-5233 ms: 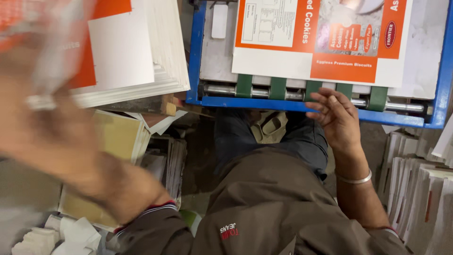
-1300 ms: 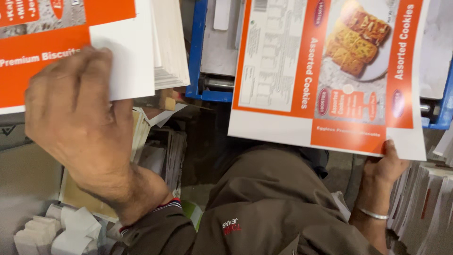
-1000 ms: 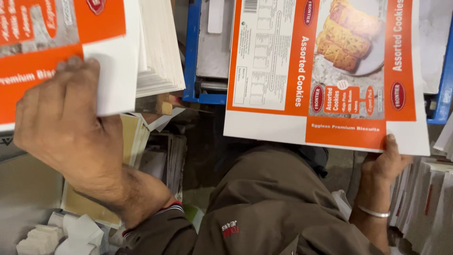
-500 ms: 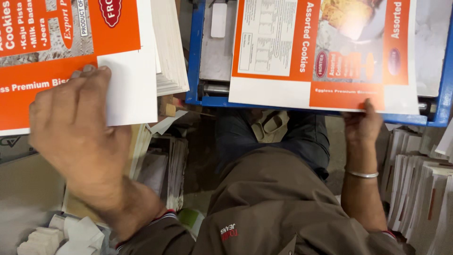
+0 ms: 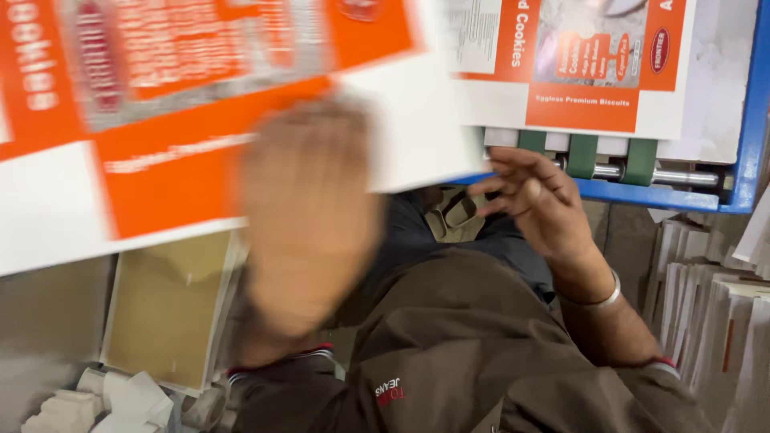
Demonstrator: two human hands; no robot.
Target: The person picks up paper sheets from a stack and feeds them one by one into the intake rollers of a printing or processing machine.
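My left hand [image 5: 309,216] is blurred with motion and grips the lower edge of a large orange and white printed cardboard sheet [image 5: 200,120], which spans the upper left and reaches toward the middle. My right hand [image 5: 537,200] is empty, fingers spread, just below the front edge of the blue machine bed [image 5: 754,120]. A second printed sheet [image 5: 593,64] lies flat on that bed, its near edge against green guide blocks [image 5: 581,152] on a metal rod. My right hand is close to that edge; I cannot tell if it touches.
Upright stacks of white sheets [image 5: 706,321] stand at the right. A tan board [image 5: 168,313] lies at the lower left, with crumpled white pieces [image 5: 120,401] below it. My lap and brown jacket fill the bottom middle.
My right hand let go of the sheet on the machine bed and drew back to its front edge. My left hand swung another sheet from the left stack toward the middle.
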